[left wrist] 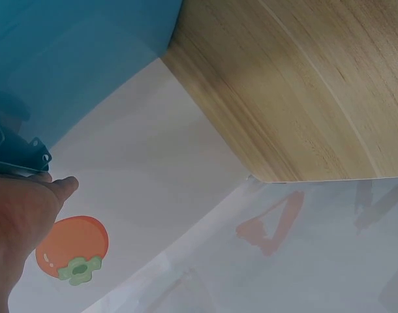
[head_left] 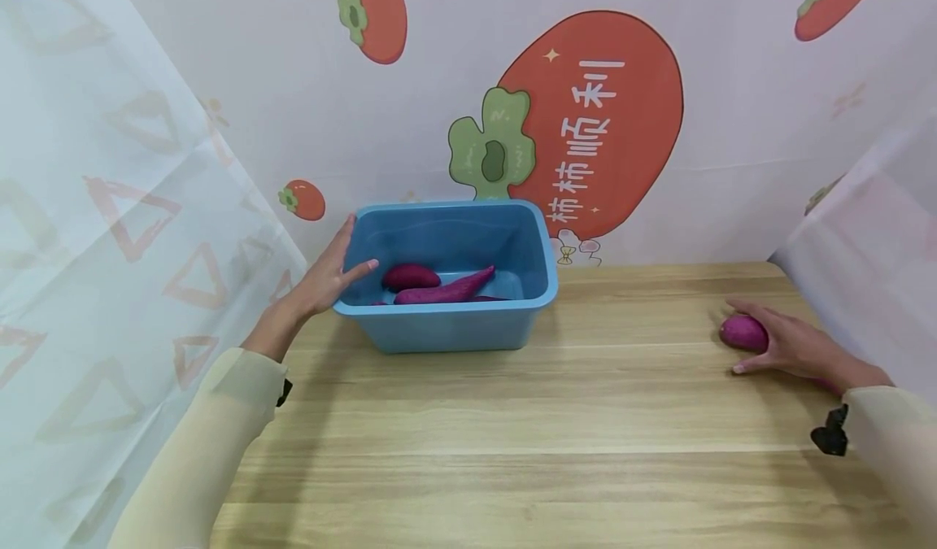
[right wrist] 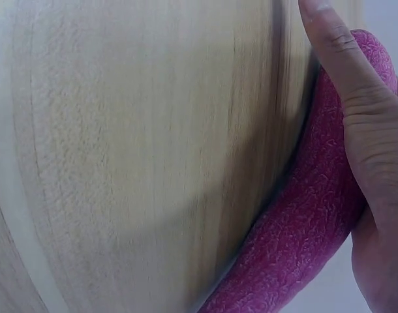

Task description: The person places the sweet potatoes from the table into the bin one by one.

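Observation:
A light-blue plastic bin stands on the table with several purple sweet potatoes lying in it, partly hidden by its front wall. My left hand rests at the bin's left rim, thumb stretched over the opening and fingers along the side. The left wrist view shows part of that hand beside the blue wall. Far to the right, my right hand holds a long, curved purple sweet potato low against the table. Its thumb lies across the sweet potato; the other fingers are mostly hidden.
The wood-grain table spans between the bin and my right hand. A white cloth printed with persimmons hangs behind the bin. Pale sheeting rises on the left, and more sheeting borders the right.

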Demonstrator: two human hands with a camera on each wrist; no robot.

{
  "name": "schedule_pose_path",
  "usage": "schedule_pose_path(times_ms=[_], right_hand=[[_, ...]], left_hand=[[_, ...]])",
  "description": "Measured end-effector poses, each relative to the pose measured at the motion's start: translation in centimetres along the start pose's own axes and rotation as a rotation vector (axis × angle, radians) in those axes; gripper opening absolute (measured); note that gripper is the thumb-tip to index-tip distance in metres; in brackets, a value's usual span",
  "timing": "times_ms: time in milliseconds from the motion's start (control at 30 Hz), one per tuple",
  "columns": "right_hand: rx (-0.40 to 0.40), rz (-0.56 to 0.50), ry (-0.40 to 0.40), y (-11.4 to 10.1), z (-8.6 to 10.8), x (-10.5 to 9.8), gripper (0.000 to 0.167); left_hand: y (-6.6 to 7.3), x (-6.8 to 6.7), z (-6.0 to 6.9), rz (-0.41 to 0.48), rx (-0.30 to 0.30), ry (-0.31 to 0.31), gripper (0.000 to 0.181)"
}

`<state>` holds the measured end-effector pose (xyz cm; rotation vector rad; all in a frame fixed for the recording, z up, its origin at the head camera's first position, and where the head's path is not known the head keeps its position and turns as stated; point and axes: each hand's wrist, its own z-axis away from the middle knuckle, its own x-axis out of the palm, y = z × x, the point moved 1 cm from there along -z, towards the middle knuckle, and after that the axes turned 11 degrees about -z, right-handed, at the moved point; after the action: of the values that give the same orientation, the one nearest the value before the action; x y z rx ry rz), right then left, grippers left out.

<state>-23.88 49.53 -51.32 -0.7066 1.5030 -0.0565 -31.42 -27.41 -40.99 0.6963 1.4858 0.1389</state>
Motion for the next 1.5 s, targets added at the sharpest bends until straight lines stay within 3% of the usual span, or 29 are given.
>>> schedule_pose_path(times_ms=[467,767,1233,1500], right_hand=[[0.041,0.025,0.062,0.5,-0.2,0.5,0.089],[0.049,0.034,0.103,0.4,-0.3,0.7,0.054],[-0.026,0.032,0.131,-0.6,-0.5,0.1,0.048],[0.0,0.009,0.098,-0.3,-1.0,-0.3,0.05]], left_hand=[[-0.1,0.1,-0.2,0.001,-0.004,0.005,0.1],[0.0,0.0,-0.1,-0.001,-0.001,0.003,0.099],[0.2,-0.1,0.0,0.001,-0.003,-0.004,0.098],[0.2,0.0,0.1,0.007,-0.001,-0.002,0.099]])
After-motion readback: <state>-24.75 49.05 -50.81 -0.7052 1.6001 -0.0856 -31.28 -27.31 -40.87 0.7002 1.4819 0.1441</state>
